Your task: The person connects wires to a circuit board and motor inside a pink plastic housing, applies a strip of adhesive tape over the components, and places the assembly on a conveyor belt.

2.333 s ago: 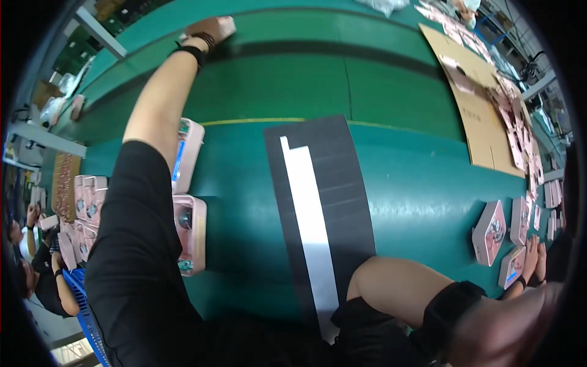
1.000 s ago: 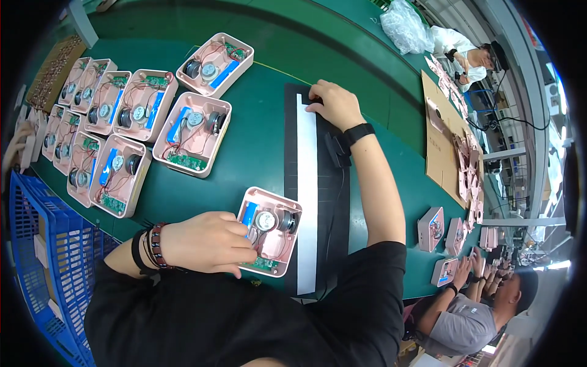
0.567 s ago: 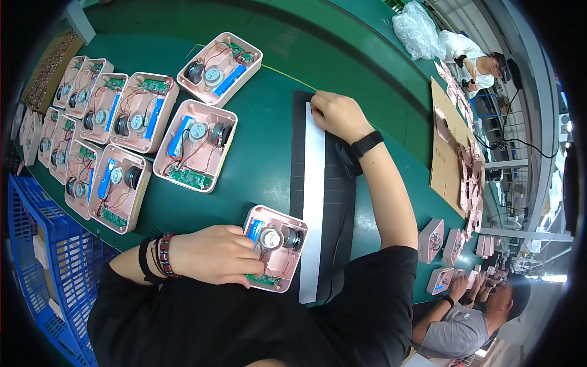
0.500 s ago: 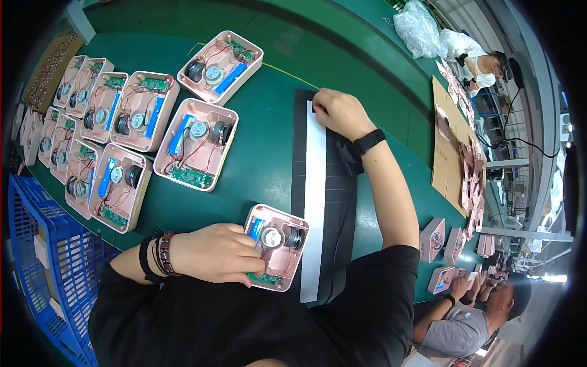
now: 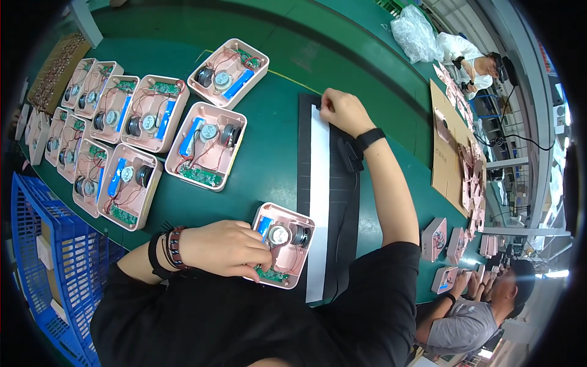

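Note:
My left hand (image 5: 229,249) grips the left side of a pink plastic housing (image 5: 292,268), its fingers over the rim. Inside that housing are a blue battery (image 5: 264,227), a round silver part (image 5: 279,236), a black speaker (image 5: 300,235), red wires and a green circuit board, partly hidden by my fingers. At the far end of a black sheet (image 5: 342,214) with cut lines, my right hand (image 5: 345,113) has its fingers pinched together beside a long white strip (image 5: 318,183). A small dark bit shows by the fingertips; what they hold is mostly hidden.
Several similar open pink housings (image 5: 208,147) stand in rows at the left. A blue crate (image 5: 73,257) is below them. To the right are a cardboard sheet (image 5: 446,147) with pink parts, more housings (image 5: 435,240) and two co-workers. A clear plastic bag (image 5: 416,33) lies at the back.
The view has shifted slightly, so the housings at the left appear a little farther right. My right hand's fingers have turned slightly at the strip's end. My left hand still grips the housing.

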A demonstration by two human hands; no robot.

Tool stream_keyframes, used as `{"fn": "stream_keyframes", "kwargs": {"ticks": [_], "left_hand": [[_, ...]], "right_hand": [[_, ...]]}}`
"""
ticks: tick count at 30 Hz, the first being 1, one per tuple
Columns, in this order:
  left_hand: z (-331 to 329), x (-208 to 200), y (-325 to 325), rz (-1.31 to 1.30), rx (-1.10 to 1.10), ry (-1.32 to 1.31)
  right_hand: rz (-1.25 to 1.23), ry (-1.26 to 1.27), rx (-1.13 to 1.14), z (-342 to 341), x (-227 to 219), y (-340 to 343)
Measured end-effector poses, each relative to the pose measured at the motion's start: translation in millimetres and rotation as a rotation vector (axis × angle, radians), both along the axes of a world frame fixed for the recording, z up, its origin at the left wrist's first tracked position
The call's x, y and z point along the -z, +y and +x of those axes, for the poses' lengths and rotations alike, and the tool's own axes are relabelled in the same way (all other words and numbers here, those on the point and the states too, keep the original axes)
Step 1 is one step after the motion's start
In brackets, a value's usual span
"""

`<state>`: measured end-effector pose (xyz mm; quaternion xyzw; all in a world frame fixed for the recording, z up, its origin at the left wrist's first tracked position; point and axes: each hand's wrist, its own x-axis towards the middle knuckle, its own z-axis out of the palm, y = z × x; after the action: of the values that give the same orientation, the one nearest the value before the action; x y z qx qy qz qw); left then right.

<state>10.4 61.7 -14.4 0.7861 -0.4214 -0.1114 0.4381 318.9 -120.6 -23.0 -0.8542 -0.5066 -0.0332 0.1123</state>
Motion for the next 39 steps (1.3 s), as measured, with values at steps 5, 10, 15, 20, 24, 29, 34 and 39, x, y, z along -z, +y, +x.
{"fn": "stream_keyframes", "kwargs": {"ticks": [5, 10, 15, 20, 24, 29, 34, 39], "left_hand": [[1.2, 0.2, -1.2, -0.005, 0.015, 0.014], [-1.5, -16.8, 3.1, -0.141, -0.187, 0.263], [-8.7, -23.8, -4.7, -0.696, -0.554, 0.725], [-17.2, -38.8, -13.5, -0.244, -0.438, 0.234], [-27.8, -32.0, -19.0, -0.127, -0.38, 0.057], [-41.2, -25.4, -27.0, -0.063, -0.264, -0.06], [-39.0, -31.8, -33.0, -0.099, -0.267, -0.041], [-23.9, -35.7, -31.5, 0.07, -0.527, -0.094]], "right_hand": [[0.241, 0.331, 0.208, 9.3, 10.5, -16.6], [0.555, 0.544, 0.272, -17.1, 6.9, -17.6], [0.288, -0.002, -0.09, -154.6, -62.9, -14.3], [0.216, -0.267, -0.407, -244.6, -75.0, -30.3], [0.341, -0.171, -0.365, -266.3, -62.0, -44.0], [0.421, 0.171, -0.136, -291.3, -48.7, -62.2], [0.543, 0.285, -0.191, -298.9, -62.8, -78.7], [0.753, 0.253, -0.138, -284.6, -69.6, -103.3]]}}
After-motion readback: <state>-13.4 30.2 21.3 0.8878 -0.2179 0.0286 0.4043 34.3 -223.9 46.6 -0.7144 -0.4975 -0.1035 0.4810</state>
